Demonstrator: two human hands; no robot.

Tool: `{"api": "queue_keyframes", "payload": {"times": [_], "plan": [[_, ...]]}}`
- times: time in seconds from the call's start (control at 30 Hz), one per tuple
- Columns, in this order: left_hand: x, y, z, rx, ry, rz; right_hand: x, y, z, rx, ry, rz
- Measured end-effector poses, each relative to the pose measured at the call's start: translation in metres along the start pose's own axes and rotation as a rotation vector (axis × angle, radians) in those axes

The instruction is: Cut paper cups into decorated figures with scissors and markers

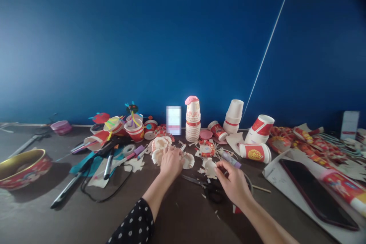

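My right hand pinches the edge of a white cut-out paper piece with jagged edges, just above the table. Over a cluster of scalloped paper-cup cut-outs, my left hand has its fingers curled downward, and what lies under the fingertips is hidden. Beside that hand is another scalloped cut-out. Scissors with black handles lie between my two hands. Just beyond the white piece sits a red-and-white paper ring. A glue stick with a purple cap lies past my right hand.
A tall stack of paper cups stands at the back, with more cups to the right. Decorated cups, a pen and a gold-lined bowl are left. A dark phone lies right.
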State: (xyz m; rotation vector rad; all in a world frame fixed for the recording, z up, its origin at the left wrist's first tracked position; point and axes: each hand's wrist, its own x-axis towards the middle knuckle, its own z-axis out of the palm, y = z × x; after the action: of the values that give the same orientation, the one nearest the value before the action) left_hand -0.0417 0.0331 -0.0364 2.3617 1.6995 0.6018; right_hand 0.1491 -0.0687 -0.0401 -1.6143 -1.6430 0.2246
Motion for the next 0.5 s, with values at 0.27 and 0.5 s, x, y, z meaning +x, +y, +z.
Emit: {"api": "queue_keyframes", "payload": {"times": [0.27,0.5], "plan": [[0.0002,0.0054,0.0002,-0.211,0.087,0.009,0.0015,-0.0027,-0.0011,0.021,0.029,-0.014],[0.0031,-0.0003,-0.0008,-0.880,0.107,-0.220,0.0002,-0.0070,-0.0006,0.127,-0.031,0.027]]}}
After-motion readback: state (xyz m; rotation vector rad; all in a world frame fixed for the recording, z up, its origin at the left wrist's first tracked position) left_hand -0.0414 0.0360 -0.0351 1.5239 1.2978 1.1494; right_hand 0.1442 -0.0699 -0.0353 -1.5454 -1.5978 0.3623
